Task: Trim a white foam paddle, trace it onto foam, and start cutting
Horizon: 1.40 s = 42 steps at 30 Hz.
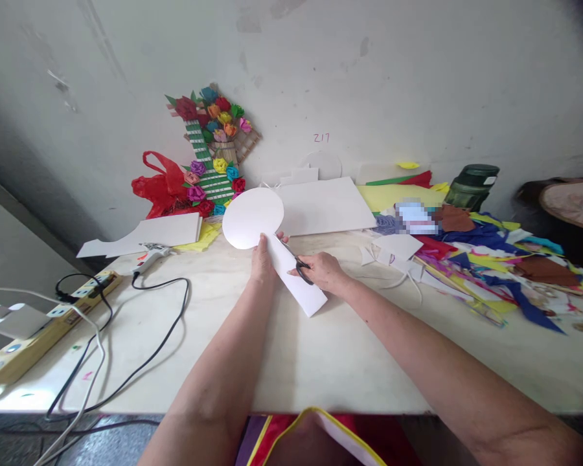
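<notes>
Gripping scissors (299,264) in our right hand (323,270), we pinch the card (253,217) with our left hand (262,261); left of the card lies a glue gun (150,257), right, scraps (539,270).

We see scissors (298,262) partly hidden by the right hand (321,270), and a blurred rectangle (416,217) near the desk's (340,369) back edge.

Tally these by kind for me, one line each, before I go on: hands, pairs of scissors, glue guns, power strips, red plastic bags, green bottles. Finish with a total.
Hands: 2, left hand and right hand
Scissors: 1 pair
Glue gun: 1
Power strip: 1
Red plastic bag: 1
Green bottle: 1
Total: 7
</notes>
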Each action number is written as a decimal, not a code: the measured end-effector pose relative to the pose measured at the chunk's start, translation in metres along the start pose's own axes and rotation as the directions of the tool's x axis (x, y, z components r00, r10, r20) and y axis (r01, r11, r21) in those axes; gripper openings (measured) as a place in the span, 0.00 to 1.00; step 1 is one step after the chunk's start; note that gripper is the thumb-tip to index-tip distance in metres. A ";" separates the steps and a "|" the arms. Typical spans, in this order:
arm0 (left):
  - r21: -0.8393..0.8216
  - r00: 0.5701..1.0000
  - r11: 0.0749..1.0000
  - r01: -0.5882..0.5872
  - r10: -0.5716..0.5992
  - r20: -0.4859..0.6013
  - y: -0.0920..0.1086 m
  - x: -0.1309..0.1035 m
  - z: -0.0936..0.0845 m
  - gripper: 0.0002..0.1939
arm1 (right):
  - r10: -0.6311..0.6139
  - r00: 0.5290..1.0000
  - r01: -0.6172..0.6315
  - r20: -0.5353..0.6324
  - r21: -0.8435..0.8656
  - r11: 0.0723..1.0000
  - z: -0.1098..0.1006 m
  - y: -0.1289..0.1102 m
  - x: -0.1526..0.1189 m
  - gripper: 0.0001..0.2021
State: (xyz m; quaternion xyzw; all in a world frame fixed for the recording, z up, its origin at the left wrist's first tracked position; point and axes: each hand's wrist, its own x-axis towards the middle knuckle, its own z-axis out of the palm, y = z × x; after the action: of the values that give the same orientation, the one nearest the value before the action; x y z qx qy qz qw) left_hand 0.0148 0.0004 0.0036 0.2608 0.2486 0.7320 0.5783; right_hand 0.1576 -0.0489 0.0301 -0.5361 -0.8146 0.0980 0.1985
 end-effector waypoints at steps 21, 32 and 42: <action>0.005 1.000 1.000 0.003 -0.003 -0.013 0.000 0.000 -0.001 0.19 | -0.034 0.999 0.033 -0.007 -0.169 0.985 -0.005 -0.005 -0.001 0.25; 0.013 1.000 1.000 0.017 -0.017 -0.006 0.001 0.000 0.000 0.18 | -0.030 1.000 0.029 -0.001 -0.210 0.977 -0.007 -0.006 -0.003 0.26; 0.001 0.999 1.000 0.029 -0.029 -0.014 0.002 0.000 0.001 0.17 | -0.008 1.000 0.006 -0.012 -0.203 0.979 -0.008 -0.007 -0.004 0.24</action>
State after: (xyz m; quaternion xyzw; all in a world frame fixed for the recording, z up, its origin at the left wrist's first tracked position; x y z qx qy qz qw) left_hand 0.0145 -0.0002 0.0057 0.2524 0.2567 0.7251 0.5871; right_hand 0.1567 -0.0554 0.0392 -0.5514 -0.8209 0.0105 0.1483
